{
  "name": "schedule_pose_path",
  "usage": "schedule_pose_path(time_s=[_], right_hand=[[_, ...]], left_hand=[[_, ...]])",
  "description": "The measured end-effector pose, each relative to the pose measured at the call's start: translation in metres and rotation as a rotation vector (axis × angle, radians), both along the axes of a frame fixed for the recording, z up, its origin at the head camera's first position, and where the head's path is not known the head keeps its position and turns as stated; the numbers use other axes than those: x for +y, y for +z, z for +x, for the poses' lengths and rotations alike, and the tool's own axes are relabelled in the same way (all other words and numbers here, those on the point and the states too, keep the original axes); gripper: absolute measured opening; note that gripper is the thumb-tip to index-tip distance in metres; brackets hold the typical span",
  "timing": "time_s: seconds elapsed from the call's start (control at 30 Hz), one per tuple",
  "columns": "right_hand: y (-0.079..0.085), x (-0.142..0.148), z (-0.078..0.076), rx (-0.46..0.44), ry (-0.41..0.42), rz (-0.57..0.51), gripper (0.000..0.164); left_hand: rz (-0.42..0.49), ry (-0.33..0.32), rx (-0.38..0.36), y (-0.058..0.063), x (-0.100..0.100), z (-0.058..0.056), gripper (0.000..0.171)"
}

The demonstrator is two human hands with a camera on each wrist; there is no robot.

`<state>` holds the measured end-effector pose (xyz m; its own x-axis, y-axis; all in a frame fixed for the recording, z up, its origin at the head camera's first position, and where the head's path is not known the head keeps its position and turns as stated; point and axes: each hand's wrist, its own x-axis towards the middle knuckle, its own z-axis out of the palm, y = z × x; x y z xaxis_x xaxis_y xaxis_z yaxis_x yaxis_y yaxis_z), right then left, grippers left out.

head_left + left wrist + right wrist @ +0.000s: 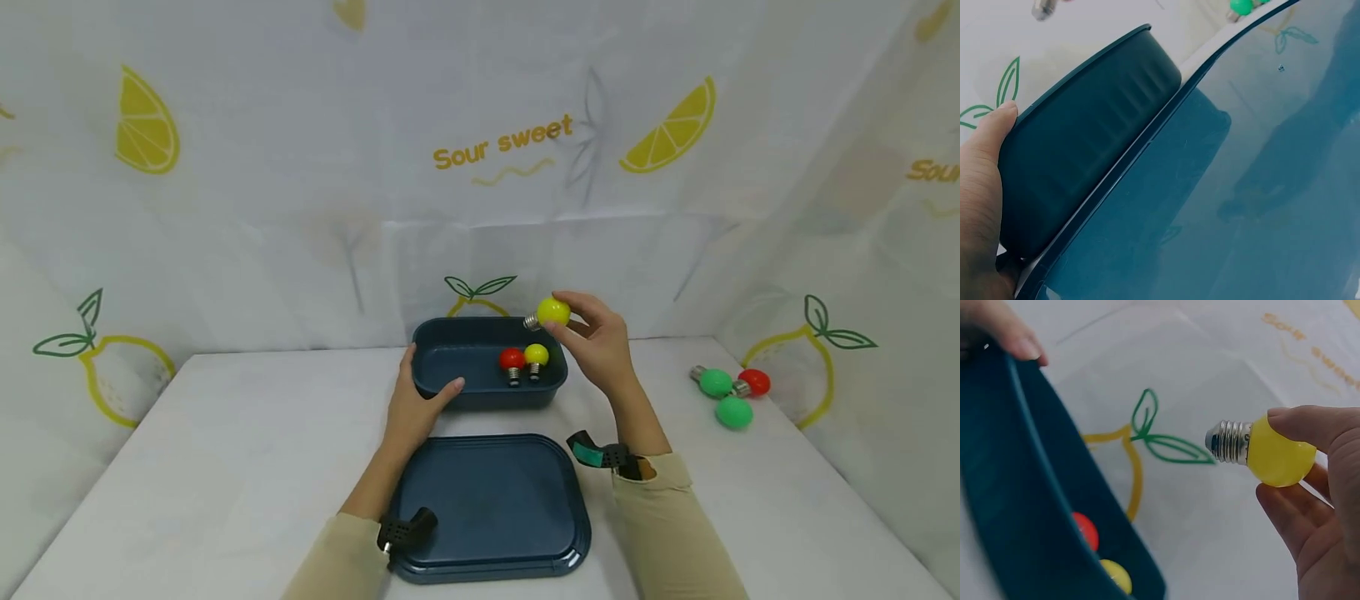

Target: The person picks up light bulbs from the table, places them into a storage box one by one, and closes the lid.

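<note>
A yellow light bulb (553, 312) is pinched between the thumb and fingers of my right hand (604, 348), over the right end of a dark blue box (480, 401). In the right wrist view the silver screw base of this bulb (1282, 453) points left, toward the box. My left hand (411, 410) grips the left end of the box, thumb at the front rim. Inside, at the right, a red bulb (512, 358) and another yellow bulb (536, 354) lie side by side, bases toward me.
A dark blue lid (487, 500) lies flat in front of the box, its near-left part under my left forearm. Two green bulbs (733, 412) and a red bulb (755, 382) lie at the table's right side. A lemon-print white cloth (300, 250) hangs close behind the box.
</note>
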<state>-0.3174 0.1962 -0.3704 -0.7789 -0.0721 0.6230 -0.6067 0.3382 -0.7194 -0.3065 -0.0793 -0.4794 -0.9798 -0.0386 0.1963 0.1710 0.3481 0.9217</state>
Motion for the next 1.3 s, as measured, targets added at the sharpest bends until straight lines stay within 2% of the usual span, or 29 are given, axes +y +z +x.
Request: schedule_pose_path(time_s=[0.23, 0.47, 0.63, 0.87, 1.13, 1.3], right_hand=[[-0.017, 0.006, -0.004, -0.050, -0.069, 0.132, 0.039], [-0.030, 0.006, -0.012, -0.087, -0.060, 0.270, 0.037], [-0.035, -0.003, -0.017, -0.128, -0.053, 0.316, 0.037], [-0.045, -0.005, -0.015, -0.209, -0.072, 0.418, 0.039], [-0.049, -0.004, -0.014, -0.175, -0.096, 0.548, 0.038], [-0.046, -0.009, -0.019, -0.170, -0.098, 0.584, 0.037]], left_hand=[[0.006, 0.002, -0.007, -0.004, 0.005, 0.004, 0.102], [-0.003, 0.025, -0.012, -0.008, 0.005, 0.004, 0.102], [0.000, 0.036, -0.015, -0.006, 0.002, 0.003, 0.104], [-0.015, 0.036, -0.012, -0.009, 0.000, 0.006, 0.102], [-0.002, 0.028, -0.004, -0.007, 0.004, 0.004, 0.101], [0.005, 0.031, 0.012, -0.003, 0.004, 0.001, 0.101]])
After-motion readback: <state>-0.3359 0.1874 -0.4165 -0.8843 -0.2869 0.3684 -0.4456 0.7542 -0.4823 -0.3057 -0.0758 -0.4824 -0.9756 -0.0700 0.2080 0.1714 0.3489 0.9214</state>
